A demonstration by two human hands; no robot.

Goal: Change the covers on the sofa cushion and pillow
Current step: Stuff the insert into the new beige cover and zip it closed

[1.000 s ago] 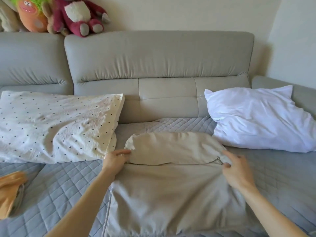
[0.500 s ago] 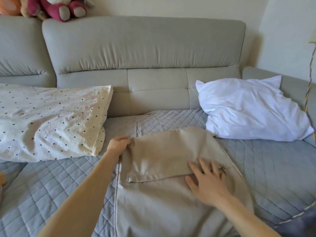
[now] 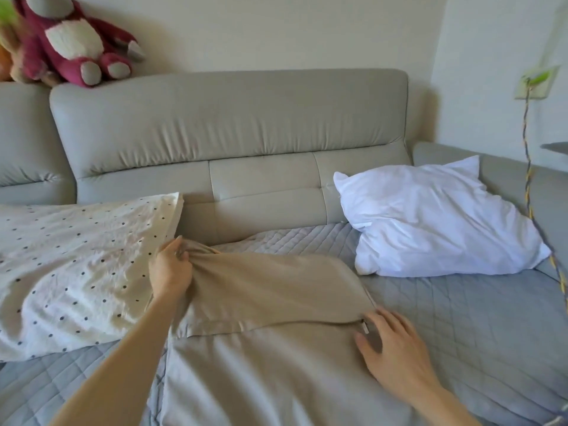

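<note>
A beige cushion cover (image 3: 264,348) lies flat on the quilted sofa seat, its upper part folded back along a zip line. My left hand (image 3: 169,269) grips the bunched top-left corner of that fold. My right hand (image 3: 392,348) rests flat with spread fingers on the cover's right edge, beside the small zip pull (image 3: 365,326). A bare white pillow (image 3: 436,216) leans at the right against the sofa back. A dotted cream pillow (image 3: 76,269) lies at the left, touching my left hand's side.
The grey sofa back (image 3: 230,124) runs behind everything. A dark red plush toy (image 3: 73,41) sits on top of it at the left. A braided cable (image 3: 528,167) hangs from a wall socket at the far right. Grey quilted seat cover (image 3: 461,318) spreads rightward.
My left hand has pulled the folded corner up and left, bunching the fabric. My right hand slid right to the zip end. The camera tilted up.
</note>
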